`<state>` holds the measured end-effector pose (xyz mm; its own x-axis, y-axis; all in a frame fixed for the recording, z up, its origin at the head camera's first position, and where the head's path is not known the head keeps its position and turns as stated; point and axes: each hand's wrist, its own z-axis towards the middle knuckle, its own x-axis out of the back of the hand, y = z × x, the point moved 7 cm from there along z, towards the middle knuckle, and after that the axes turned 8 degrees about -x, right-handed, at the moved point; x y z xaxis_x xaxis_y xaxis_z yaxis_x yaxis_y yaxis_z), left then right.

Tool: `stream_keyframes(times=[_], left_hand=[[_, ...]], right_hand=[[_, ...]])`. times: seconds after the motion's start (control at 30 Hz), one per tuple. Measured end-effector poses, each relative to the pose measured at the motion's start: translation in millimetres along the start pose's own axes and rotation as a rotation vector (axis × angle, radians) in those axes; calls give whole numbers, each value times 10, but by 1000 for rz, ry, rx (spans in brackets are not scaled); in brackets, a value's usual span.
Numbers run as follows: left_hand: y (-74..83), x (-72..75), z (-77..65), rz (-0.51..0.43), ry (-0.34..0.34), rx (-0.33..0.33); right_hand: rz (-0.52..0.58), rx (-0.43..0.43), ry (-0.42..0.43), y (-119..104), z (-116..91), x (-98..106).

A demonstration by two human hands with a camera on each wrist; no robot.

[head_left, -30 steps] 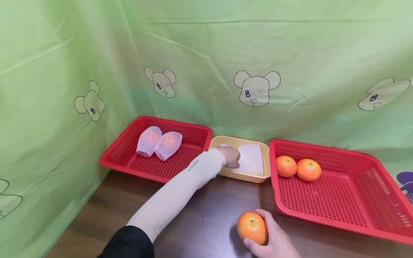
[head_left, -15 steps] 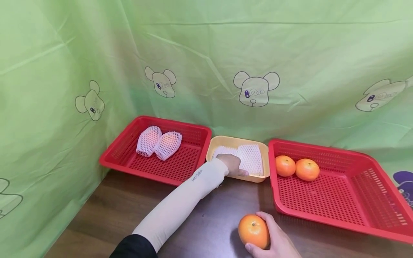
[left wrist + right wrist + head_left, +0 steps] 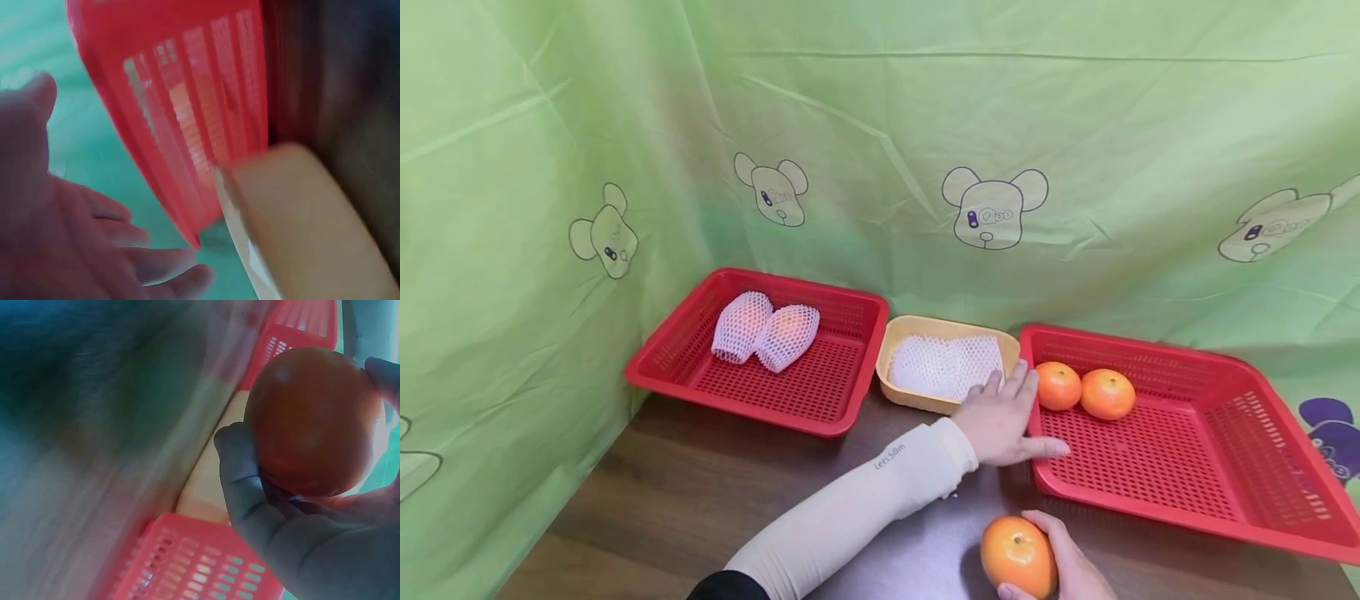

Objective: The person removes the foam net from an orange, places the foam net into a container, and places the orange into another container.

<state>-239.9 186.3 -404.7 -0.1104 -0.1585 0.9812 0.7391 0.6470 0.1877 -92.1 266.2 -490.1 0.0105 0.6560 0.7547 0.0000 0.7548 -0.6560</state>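
My right hand (image 3: 1070, 557) grips an orange (image 3: 1017, 552) near the front of the table, and the right wrist view shows thumb and fingers curled round the fruit (image 3: 315, 422). My left hand (image 3: 1000, 419), fingers spread and holding nothing, hovers over the front corner where the tan tray (image 3: 891, 388) meets the right red basket (image 3: 1150, 508). In the left wrist view the bare palm (image 3: 81, 244) faces the basket's slotted wall (image 3: 206, 106). White foam net sleeves (image 3: 928, 365) lie in the tray. Two more oranges (image 3: 1108, 394) sit in the right basket.
At the left stands another red basket (image 3: 820, 387) with two net-wrapped fruits (image 3: 787, 335) in it. A green curtain (image 3: 865, 100) hangs behind and to the left. The dark wooden table (image 3: 700, 467) carries everything.
My left hand has pulled out of the tan tray toward the right basket, its fingers spreading as it moved. The right hand with the orange has shifted slightly right and nearer me.
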Motion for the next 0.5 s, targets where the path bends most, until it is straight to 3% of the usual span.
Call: stream_keyframes(times=[0.17,0.27,0.37,0.5], left_hand=[[202,-178,-45,107,-89,65],[235,-220,-59,145,-100,87],[215,-217,-70,161,-104,91],[191,-217,-86,153,-138,87]], right_hand=[[11,71,21,728,-26,-188],[47,73,66,968,-61,-246],[74,44,141,958,-140,-235],[168,57,242,668,-248,-90]])
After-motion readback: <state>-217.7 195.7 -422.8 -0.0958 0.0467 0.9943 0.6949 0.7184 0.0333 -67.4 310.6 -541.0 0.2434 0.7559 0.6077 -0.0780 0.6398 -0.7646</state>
